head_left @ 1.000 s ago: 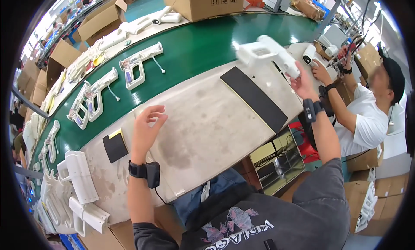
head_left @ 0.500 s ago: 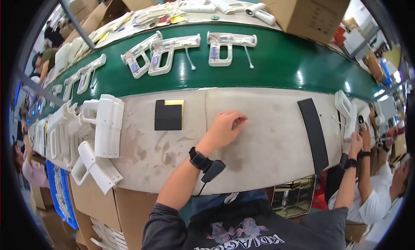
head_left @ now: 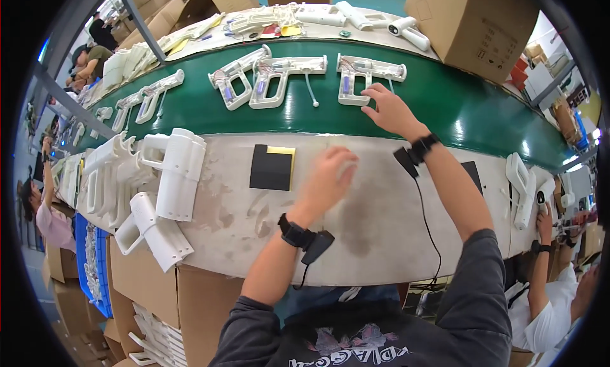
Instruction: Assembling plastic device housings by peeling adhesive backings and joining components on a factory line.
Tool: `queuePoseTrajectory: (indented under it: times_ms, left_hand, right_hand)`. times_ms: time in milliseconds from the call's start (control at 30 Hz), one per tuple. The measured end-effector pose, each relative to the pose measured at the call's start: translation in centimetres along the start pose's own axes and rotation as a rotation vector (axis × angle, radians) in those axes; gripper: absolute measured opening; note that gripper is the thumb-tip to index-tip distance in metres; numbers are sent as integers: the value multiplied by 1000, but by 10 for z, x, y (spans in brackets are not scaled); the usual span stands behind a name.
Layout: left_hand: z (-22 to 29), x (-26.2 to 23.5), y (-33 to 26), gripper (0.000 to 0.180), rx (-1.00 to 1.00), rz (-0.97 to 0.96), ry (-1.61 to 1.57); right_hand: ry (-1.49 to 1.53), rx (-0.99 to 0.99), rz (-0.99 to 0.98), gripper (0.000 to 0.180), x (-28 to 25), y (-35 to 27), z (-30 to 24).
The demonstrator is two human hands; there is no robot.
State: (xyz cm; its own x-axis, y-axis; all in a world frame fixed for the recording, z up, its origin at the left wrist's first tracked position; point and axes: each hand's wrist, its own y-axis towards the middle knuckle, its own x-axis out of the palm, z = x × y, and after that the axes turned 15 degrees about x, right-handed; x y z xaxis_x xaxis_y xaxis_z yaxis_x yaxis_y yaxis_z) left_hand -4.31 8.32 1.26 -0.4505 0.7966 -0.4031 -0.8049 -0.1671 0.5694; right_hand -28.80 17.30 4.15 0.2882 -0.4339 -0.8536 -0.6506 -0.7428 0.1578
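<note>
My right hand [head_left: 395, 112] reaches over the green belt with thumb and fingers apart. Its fingertips are at the grip of a white gun-shaped half shell [head_left: 351, 81], whose wires and purple part show; whether they touch it, I cannot tell. Slightly blurred, my left hand [head_left: 325, 180] hovers above the pale worktop, fingers loosely curled away from the thumb, holding nothing. Left of it lies a black foam pad [head_left: 271, 168] with a yellow edge. A black strip [head_left: 472, 175] is partly hidden behind my right forearm.
More open half shells [head_left: 270, 81] lie along the green belt [head_left: 445, 106]. White closed shells [head_left: 181, 175] are piled at the worktop's left. To the right, a white gun-shaped body [head_left: 522, 189] lies near a co-worker's hand [head_left: 544, 222]. A cardboard box [head_left: 486, 30] stands at the back right.
My right hand has left the white gun-shaped body at the far right and swung left and forward over the belt. The left hand stays over the worktop. The whole view has shifted slightly.
</note>
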Motion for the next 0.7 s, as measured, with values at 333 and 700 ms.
queuePoseTrajectory:
  times_ms: [333, 700]
  left_hand:
    - [-25, -124, -32, 110, -871, 28, 745]
    - [-50, -133, -31, 54, -536, 307, -5]
  right_hand:
    - [-326, 16, -3, 17, 28, 29, 9]
    - [-293, -222, -38, 15, -43, -147, -96]
